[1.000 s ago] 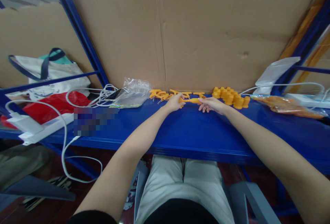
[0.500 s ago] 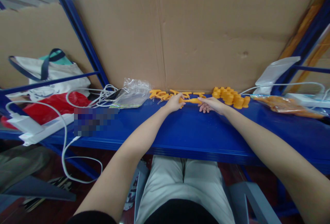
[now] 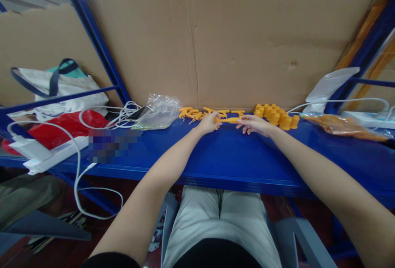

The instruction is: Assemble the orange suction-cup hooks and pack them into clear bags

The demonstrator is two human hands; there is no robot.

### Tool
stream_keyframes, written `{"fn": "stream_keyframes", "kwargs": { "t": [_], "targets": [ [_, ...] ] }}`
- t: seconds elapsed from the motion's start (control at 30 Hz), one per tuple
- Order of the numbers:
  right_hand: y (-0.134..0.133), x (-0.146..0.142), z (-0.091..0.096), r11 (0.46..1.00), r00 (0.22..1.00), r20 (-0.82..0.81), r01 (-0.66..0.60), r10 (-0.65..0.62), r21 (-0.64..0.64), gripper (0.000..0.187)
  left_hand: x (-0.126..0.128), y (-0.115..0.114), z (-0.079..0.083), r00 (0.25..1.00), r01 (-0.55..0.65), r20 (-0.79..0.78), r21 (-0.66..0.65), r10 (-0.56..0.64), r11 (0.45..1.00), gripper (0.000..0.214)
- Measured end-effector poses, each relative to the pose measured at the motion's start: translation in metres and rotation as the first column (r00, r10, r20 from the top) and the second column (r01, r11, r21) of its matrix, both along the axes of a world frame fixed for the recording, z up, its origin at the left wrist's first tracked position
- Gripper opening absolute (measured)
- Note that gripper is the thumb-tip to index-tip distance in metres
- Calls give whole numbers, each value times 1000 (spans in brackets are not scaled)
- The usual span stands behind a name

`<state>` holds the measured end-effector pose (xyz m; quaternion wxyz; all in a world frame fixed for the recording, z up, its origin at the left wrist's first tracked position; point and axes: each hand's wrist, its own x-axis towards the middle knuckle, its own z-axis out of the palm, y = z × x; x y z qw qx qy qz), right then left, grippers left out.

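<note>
Orange plastic stick (image 3: 230, 120) lay sideways between both hands | left hand (image 3: 209, 122) gripped one end | right hand (image 3: 254, 125) held the other

One head-worn camera looks forward and down, near the blue shelf (image 3: 216, 153); left hand (image 3: 210, 122) and right hand (image 3: 254, 125) meet on an orange part (image 3: 230, 120) mid-frame, cardboard wall (image 3: 247, 42) at twelve o'clock, lap (image 3: 216, 214) at six.

The slim orange plastic rod (image 3: 230, 120) lies level and crosswise, low over the far part of the blue bench (image 3: 234, 157). Its left end sits in the closed grip of the left hand (image 3: 210, 123). The right hand (image 3: 254, 124) pinches the other end with its fingertips.
</note>
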<state>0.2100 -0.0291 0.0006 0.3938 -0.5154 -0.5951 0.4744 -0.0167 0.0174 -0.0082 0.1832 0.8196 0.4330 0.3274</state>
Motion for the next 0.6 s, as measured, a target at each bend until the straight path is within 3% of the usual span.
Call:
{"fn": "stream_keyframes", "kwargs": {
  "t": [0.4, 0.6],
  "targets": [
    [-1, -3, 1, 1000, 1000, 26, 13, -13, 0, 15, 1, 0, 0, 997, -28, -76, 54, 32, 998, 22],
    [1, -1, 4, 985, 991, 9, 135, -136, 107, 13, 4, 0, -5, 997, -82, 5, 142, 82, 986, 56]
  ]
}}
